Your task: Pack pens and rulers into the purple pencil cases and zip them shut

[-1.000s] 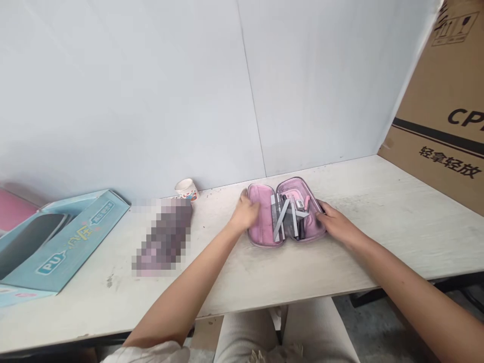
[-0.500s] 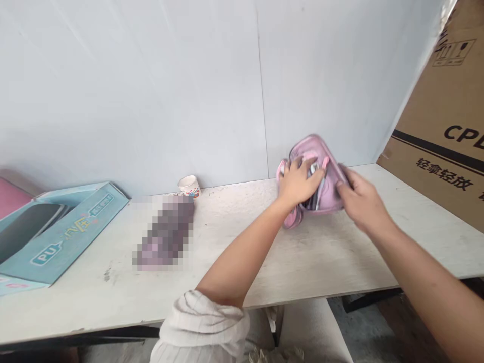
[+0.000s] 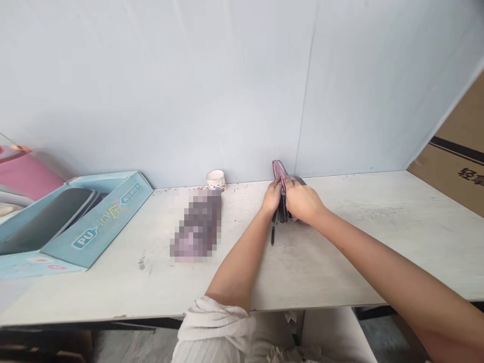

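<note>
A pink zip pencil case (image 3: 279, 170) stands on edge on the table near the wall, its two halves pressed nearly together. My left hand (image 3: 271, 198) is closed on its left side, fingers partly hidden. From the right, my right hand (image 3: 304, 202) grips the case, its fingers at the opening close to my left fingertips. Dark contents show in the gap below my hands. A thin black strip (image 3: 273, 235) hangs from the lower left; whether it is a pen or a zipper pull I cannot tell.
A blurred-out purple and dark object (image 3: 195, 227) lies left of my arms. Behind it stands a white paper cup (image 3: 216, 179). An open light-blue box (image 3: 108, 222) at left holds a dark case (image 3: 53, 219). A large cardboard carton (image 3: 457, 151) stands at right.
The pencil case, earlier spread open with pink and dark contents showing, is now folded nearly together and turned edge-on. My right hand has moved left, beside my left hand. The camera view has shifted.
</note>
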Tool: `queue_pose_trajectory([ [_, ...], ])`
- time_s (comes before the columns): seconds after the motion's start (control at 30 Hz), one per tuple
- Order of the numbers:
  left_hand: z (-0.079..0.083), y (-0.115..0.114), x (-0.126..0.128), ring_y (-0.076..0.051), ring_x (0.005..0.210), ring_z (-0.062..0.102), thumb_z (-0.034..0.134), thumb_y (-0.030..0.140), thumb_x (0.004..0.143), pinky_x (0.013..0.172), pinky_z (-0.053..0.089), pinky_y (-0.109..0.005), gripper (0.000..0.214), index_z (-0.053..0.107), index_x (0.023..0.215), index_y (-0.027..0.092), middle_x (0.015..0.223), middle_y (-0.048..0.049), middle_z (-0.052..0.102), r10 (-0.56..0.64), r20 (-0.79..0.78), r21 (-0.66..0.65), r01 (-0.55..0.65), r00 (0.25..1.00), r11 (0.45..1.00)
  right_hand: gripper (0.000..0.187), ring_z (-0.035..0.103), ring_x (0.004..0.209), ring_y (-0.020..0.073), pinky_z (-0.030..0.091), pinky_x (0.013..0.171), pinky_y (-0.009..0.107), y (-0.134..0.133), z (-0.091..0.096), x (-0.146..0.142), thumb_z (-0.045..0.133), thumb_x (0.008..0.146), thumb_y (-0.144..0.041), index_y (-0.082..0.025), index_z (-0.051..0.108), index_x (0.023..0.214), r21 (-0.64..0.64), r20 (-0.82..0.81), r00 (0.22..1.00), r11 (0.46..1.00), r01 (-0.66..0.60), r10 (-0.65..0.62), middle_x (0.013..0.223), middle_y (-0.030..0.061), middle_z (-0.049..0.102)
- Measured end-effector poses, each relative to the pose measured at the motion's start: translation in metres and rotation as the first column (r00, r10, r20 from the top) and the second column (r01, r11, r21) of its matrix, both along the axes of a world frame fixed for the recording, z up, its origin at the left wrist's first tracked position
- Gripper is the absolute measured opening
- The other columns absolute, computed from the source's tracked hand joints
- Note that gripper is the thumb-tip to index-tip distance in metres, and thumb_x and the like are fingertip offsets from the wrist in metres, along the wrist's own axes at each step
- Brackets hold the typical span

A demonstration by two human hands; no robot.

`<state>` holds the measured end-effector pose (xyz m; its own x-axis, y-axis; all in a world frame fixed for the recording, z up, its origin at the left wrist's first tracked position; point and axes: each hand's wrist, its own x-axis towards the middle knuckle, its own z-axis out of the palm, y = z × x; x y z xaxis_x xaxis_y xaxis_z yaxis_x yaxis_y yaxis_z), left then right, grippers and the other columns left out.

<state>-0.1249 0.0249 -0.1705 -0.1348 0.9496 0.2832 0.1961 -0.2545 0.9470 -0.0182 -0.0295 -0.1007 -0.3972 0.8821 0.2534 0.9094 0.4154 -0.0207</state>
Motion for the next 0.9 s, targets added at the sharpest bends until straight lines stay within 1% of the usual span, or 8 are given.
queue_pose_trajectory([
  [0.2, 0.0, -0.005, -0.058, -0.018, 0.11, 0.052, 0.042, 0.024, 0.082, 0.101, 0.034, -0.032, 0.026, 0.066, 0.09, 0.018, 0.108, -0.0069, 0.063, 0.106, -0.116, -0.029, -0.11, 0.988, 0.994, 0.05, 0.064, 0.083, 0.0286, 0.046, 0.068, 0.037, -0.005, -0.006, -0.028, 0.035, 0.083, -0.02, -0.007, 0.038, 0.131, 0.009, 0.087, 0.996, 0.999, -0.036, 0.035, 0.105, 0.0222, 0.061],
  [0.37, 0.003, -0.023, -0.085, -0.023, 0.12, 0.042, 0.053, 0.02, 0.074, 0.108, 0.023, -0.038, 0.021, 0.066, 0.091, 0.019, 0.117, -0.0099, 0.057, 0.184, -0.229, -0.024, -0.195, 0.956, 0.981, 0.05, 0.064, 0.082, 0.0306, 0.045, 0.069, 0.039, 0.008, -0.008, -0.005, 0.031, 0.084, -0.025, -0.011, 0.037, 0.132, -0.055, 0.018, 0.998, 0.996, 0.066, -0.065, 0.096, 0.0179, 0.066],
  [0.47, 0.005, -0.034, -0.079, -0.024, 0.121, 0.041, 0.054, 0.022, 0.074, 0.108, 0.021, -0.039, 0.026, 0.065, 0.098, 0.021, 0.119, -0.0096, 0.055, 0.113, -0.365, 0.007, -0.119, 0.924, 0.993, 0.05, 0.064, 0.086, 0.0298, 0.044, 0.073, 0.038, 0.017, -0.012, 0.024, 0.029, 0.085, -0.026, -0.012, 0.04, 0.132, -0.094, -0.055, 0.992, 0.99, 0.108, -0.113, 0.099, 0.0176, 0.067],
  [0.53, 0.008, -0.04, -0.067, -0.024, 0.121, 0.04, 0.048, 0.024, 0.079, 0.107, 0.023, -0.04, 0.032, 0.062, 0.107, 0.023, 0.124, -0.0093, 0.051, 0.024, -0.536, 0.051, 0.005, 0.844, 0.999, 0.05, 0.063, 0.09, 0.0291, 0.044, 0.077, 0.038, 0.02, -0.015, 0.044, 0.028, 0.085, -0.027, -0.012, 0.043, 0.13, -0.098, -0.094, 0.984, 0.985, 0.144, -0.153, 0.103, 0.017, 0.066],
  [0.6, 0.012, -0.046, -0.05, -0.024, 0.122, 0.038, 0.041, 0.025, 0.082, 0.105, 0.024, -0.042, 0.036, 0.057, 0.115, 0.025, 0.128, -0.009, 0.046, -0.051, -0.686, 0.076, 0.141, 0.726, 0.987, 0.05, 0.062, 0.093, 0.0293, 0.044, 0.079, 0.039, 0.021, -0.015, 0.062, 0.028, 0.085, -0.027, -0.012, 0.045, 0.129, -0.09, -0.137, 0.968, 0.976, 0.197, -0.208, 0.106, 0.0167, 0.065],
  [0.7, 0.018, -0.05, -0.027, -0.026, 0.122, 0.038, 0.039, 0.026, 0.083, 0.105, 0.024, -0.045, 0.037, 0.055, 0.117, 0.026, 0.13, -0.0091, 0.045, -0.127, -0.758, 0.054, 0.256, 0.639, 0.965, 0.049, 0.06, 0.099, 0.0298, 0.043, 0.084, 0.042, 0.019, -0.002, 0.09, 0.029, 0.084, -0.026, -0.012, 0.049, 0.127, -0.044, -0.26, 0.924, 0.959, 0.28, -0.282, 0.111, 0.0166, 0.063],
  [0.8, 0.022, -0.046, -0.011, -0.024, 0.118, 0.042, 0.037, 0.024, 0.084, 0.104, 0.027, -0.043, 0.035, 0.059, 0.112, 0.022, 0.123, -0.0104, 0.05, -0.172, -0.704, 0.04, 0.281, 0.689, 0.959, 0.046, 0.056, 0.106, 0.0275, 0.042, 0.089, 0.041, 0.013, 0.023, 0.124, 0.033, 0.084, -0.028, -0.017, 0.053, 0.124, 0.066, -0.489, 0.827, 0.933, 0.354, -0.279, 0.115, 0.012, 0.062],
  [0.9, 0.026, -0.035, 0.0, -0.023, 0.115, 0.046, 0.042, 0.018, 0.079, 0.105, 0.028, -0.037, 0.028, 0.065, 0.096, 0.019, 0.111, -0.0099, 0.057, -0.21, -0.434, 0.01, 0.237, 0.876, 0.971, 0.041, 0.056, 0.107, 0.0225, 0.041, 0.091, 0.037, 0.006, 0.044, 0.157, 0.039, 0.083, -0.031, -0.023, 0.057, 0.119, 0.179, -0.729, 0.666, 0.896, 0.406, -0.156, 0.113, 0.0045, 0.063],
])
